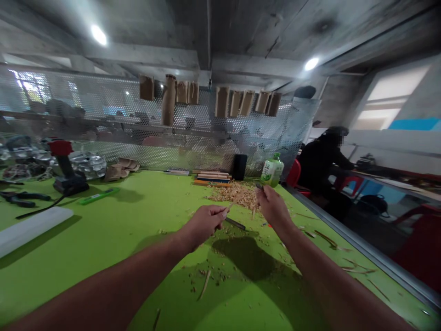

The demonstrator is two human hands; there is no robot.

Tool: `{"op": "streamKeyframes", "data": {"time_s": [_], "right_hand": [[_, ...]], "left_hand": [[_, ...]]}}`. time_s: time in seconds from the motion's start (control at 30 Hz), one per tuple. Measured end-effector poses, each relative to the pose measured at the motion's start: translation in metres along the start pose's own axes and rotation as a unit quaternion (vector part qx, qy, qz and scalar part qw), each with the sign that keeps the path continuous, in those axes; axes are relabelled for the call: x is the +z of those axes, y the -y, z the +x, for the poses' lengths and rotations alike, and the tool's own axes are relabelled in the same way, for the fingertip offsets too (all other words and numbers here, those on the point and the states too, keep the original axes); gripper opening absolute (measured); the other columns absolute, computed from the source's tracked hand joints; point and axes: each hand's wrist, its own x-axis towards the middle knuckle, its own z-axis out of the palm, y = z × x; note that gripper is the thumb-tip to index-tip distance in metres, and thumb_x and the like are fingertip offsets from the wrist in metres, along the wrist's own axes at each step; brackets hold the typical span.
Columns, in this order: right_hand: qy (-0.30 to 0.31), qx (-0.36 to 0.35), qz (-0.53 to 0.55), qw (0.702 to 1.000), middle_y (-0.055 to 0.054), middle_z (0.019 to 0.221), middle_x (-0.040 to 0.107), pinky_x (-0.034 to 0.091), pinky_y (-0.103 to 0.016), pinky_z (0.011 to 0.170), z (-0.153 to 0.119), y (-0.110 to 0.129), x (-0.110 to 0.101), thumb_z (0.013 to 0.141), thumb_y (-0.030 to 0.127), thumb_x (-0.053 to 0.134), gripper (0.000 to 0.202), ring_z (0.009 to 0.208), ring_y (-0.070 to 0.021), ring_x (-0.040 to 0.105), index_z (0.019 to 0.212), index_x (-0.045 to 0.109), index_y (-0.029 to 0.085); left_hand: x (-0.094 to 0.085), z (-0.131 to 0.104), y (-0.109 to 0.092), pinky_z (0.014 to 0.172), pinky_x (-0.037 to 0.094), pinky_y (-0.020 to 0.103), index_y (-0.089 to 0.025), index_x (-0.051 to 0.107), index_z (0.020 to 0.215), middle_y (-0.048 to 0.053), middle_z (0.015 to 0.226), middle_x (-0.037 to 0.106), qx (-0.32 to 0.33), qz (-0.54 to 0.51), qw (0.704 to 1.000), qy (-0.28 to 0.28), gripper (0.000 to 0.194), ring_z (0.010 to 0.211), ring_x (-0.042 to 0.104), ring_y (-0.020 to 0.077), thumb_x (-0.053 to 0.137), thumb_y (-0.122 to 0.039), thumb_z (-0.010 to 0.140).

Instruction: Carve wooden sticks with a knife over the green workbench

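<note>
My left hand (pixel 206 224) is closed in a pinch on a thin pale wooden stick (pixel 230 208), which points up and to the right. Ahead and to the right, my right hand (pixel 272 202) is wrapped around a small tool with a dark end (pixel 259 186); most of it is hidden in the fingers, so its kind does not show. The two hands are apart above the green table (pixel 138 225). A dark narrow bar (pixel 235 224) lies just beyond my left fingers. Behind the hands spreads a heap of wood shavings (pixel 237 193).
At left are a cordless drill (pixel 65 168), pliers (pixel 24 198), a green utility knife (pixel 99 196) and a white block (pixel 34 230). Stacked wooden strips (pixel 212 177), a black phone-like slab (pixel 239 167) and a green bottle (pixel 272 170) stand behind. A person (pixel 325 161) sits at right.
</note>
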Motion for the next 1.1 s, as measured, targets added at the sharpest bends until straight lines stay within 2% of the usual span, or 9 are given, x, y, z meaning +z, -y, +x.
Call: {"op": "streamKeyframes", "data": {"time_s": [0.07,0.2,0.27,0.4,0.57,0.67,0.73,0.9,1.1], "right_hand": [[0.016,-0.023,0.037,0.999,-0.001,0.065,0.054,0.028,-0.025,0.054,-0.006,0.007,0.001,0.092,0.047,0.037,0.031,0.058,-0.0149,0.049,0.077,0.046,0.022],[0.139,-0.11,0.041,0.983,0.0,0.067,0.055,0.029,-0.025,0.055,-0.03,0.038,0.01,0.094,0.046,0.037,0.031,0.06,-0.0147,0.05,0.079,0.049,0.022],[0.171,-0.137,0.017,0.975,-0.001,0.069,0.057,0.028,-0.025,0.057,-0.04,0.049,0.015,0.095,0.043,0.036,0.031,0.063,-0.015,0.051,0.079,0.051,0.022],[0.154,-0.111,-0.023,0.982,-0.003,0.073,0.059,0.026,-0.025,0.057,-0.036,0.045,0.017,0.096,0.043,0.035,0.031,0.065,-0.0159,0.052,0.083,0.053,0.022],[0.052,-0.018,-0.042,0.998,-0.003,0.068,0.057,0.025,-0.026,0.055,-0.004,0.007,0.002,0.093,0.042,0.037,0.029,0.06,-0.0163,0.049,0.076,0.049,0.022],[-0.003,-0.001,-0.007,1.0,-0.003,0.067,0.056,0.027,-0.026,0.055,0.003,-0.003,-0.004,0.092,0.042,0.038,0.029,0.059,-0.0161,0.049,0.073,0.046,0.022],[0.01,-0.026,0.028,0.999,-0.002,0.067,0.057,0.029,-0.025,0.055,-0.002,0.003,-0.002,0.092,0.044,0.038,0.029,0.06,-0.016,0.05,0.075,0.046,0.022],[0.133,-0.116,0.032,0.984,0.0,0.067,0.055,0.028,-0.024,0.055,-0.029,0.035,0.01,0.093,0.044,0.038,0.028,0.061,-0.0146,0.05,0.079,0.048,0.022],[0.175,-0.125,0.004,0.976,-0.001,0.072,0.057,0.028,-0.024,0.058,-0.037,0.046,0.013,0.095,0.041,0.036,0.028,0.065,-0.0146,0.051,0.081,0.05,0.021]], "left_hand": [[-0.002,0.003,0.003,0.042,0.02,0.02,-0.014,0.064,0.087,-0.006,0.059,0.046,0.002,-0.013,1.0,-0.01,0.027,0.042,0.028,0.0043,0.051,-0.037,0.086],[-0.005,0.008,0.008,0.04,0.021,0.02,-0.016,0.06,0.083,-0.006,0.058,0.044,0.006,-0.032,0.999,-0.024,0.024,0.041,0.03,0.0052,0.05,-0.038,0.086],[-0.005,0.009,0.007,0.041,0.021,0.019,-0.016,0.06,0.082,-0.006,0.057,0.043,0.01,-0.031,0.999,-0.025,0.022,0.041,0.031,0.0051,0.051,-0.036,0.085],[-0.002,0.004,0.003,0.042,0.02,0.019,-0.015,0.065,0.089,-0.007,0.056,0.042,-0.004,-0.029,0.999,-0.026,0.022,0.042,0.029,0.0048,0.052,-0.033,0.085],[0.002,-0.003,-0.003,0.044,0.023,0.02,-0.014,0.069,0.095,-0.006,0.057,0.044,-0.022,-0.011,1.0,-0.012,0.025,0.043,0.029,0.0048,0.056,-0.031,0.084],[0.001,-0.001,0.0,0.044,0.024,0.019,-0.013,0.069,0.098,-0.006,0.058,0.044,-0.013,-0.012,1.0,-0.017,0.028,0.044,0.031,0.005,0.056,-0.034,0.084],[-0.001,0.003,0.003,0.043,0.026,0.019,-0.014,0.068,0.1,-0.005,0.059,0.045,-0.006,-0.028,0.999,-0.021,0.03,0.045,0.033,0.0051,0.055,-0.036,0.084],[-0.006,0.01,0.011,0.042,0.033,0.019,-0.015,0.063,0.09,-0.004,0.061,0.047,0.007,-0.059,0.998,-0.032,0.029,0.044,0.042,0.006,0.057,-0.042,0.082],[-0.004,0.011,0.013,0.037,0.026,0.019,-0.015,0.064,0.091,-0.004,0.062,0.049,0.028,-0.04,0.998,-0.029,0.03,0.039,0.034,0.0041,0.056,-0.042,0.082]]}}
